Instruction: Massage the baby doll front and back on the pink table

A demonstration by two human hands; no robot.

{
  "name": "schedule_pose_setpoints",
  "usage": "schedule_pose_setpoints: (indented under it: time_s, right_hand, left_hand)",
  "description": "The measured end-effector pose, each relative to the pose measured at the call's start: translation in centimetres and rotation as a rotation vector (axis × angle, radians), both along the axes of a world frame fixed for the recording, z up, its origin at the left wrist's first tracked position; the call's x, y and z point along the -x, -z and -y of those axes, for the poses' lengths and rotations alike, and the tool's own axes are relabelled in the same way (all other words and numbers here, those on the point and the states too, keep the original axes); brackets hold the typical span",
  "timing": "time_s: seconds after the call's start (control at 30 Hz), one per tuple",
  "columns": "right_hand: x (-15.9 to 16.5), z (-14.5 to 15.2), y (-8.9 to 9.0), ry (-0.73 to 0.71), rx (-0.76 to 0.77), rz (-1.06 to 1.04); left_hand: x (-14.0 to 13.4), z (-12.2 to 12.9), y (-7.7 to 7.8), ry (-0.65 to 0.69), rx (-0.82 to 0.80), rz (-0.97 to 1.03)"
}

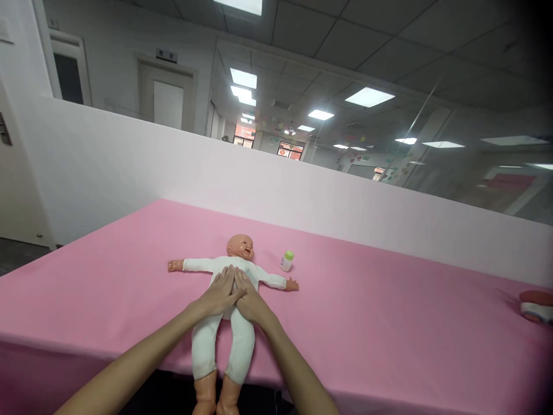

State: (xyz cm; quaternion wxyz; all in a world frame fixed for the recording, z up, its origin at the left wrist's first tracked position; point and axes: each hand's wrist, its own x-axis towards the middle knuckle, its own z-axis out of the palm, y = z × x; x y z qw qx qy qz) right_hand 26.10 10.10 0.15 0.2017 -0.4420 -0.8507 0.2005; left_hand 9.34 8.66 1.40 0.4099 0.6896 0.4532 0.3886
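Note:
A baby doll point(244, 346) with a white cloth body lies on its back, arms spread and head away from me. Its lower legs hang past the near edge of the pink-covered table point(367, 323). My left hand point(219, 293) lies flat on the doll's belly and chest, fingers stretched toward its head. Beside it, my right hand point(247, 297) rests flat on the same spot, and the two hands touch along their inner edges. Neither hand grasps anything. Just beyond the doll's arm on the right stands a small bottle point(286, 261) with a green cap.
A red and white object point(536, 305) sits at the table's far right edge, partly cut off. Behind the table runs a low white wall point(302, 190) with glass above it. A door point(21, 173) is at the left.

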Motion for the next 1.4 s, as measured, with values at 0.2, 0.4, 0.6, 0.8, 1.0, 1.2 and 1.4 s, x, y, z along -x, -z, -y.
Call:
schedule_pose_setpoints:
  time_s: [0.2, 0.4, 0.6, 0.8, 1.0, 1.2, 1.4]
  right_hand:
    - [0.4, -3.4, -0.3, 0.162, -0.058, 0.028]
    - [-2.4, -4.2, 1.1, 0.317, -0.009, -0.086]
    - [-4.5, -0.6, 1.2, 0.317, 0.14, -0.152]
    - [-4.4, 4.0, -1.1, 0.167, 0.197, -0.125]
    - [-2.3, 2.2, -1.3, 0.001, 0.143, -0.042]
    - [-0.2, -2.0, -0.6, 0.053, 0.022, -0.053]
    - [-1.3, -3.8, 0.1, 0.284, 0.036, -0.109]
  left_hand:
    - [-0.8, -4.2, 0.7, -0.09, -0.014, 0.106]
    - [1.8, -6.2, 2.3, -0.126, 0.011, -0.078]
    - [5.4, -3.8, 1.7, 0.101, 0.117, -0.546]
    - [6.3, 0.1, -0.7, 0.239, 0.096, -0.662]
    - [2.2, 1.6, -1.8, 0.227, -0.015, -0.559]
    - [-0.8, -2.5, -0.5, 0.049, -0.097, -0.565]
    - [0.5, -6.4, 1.3, 0.007, -0.053, -0.539]
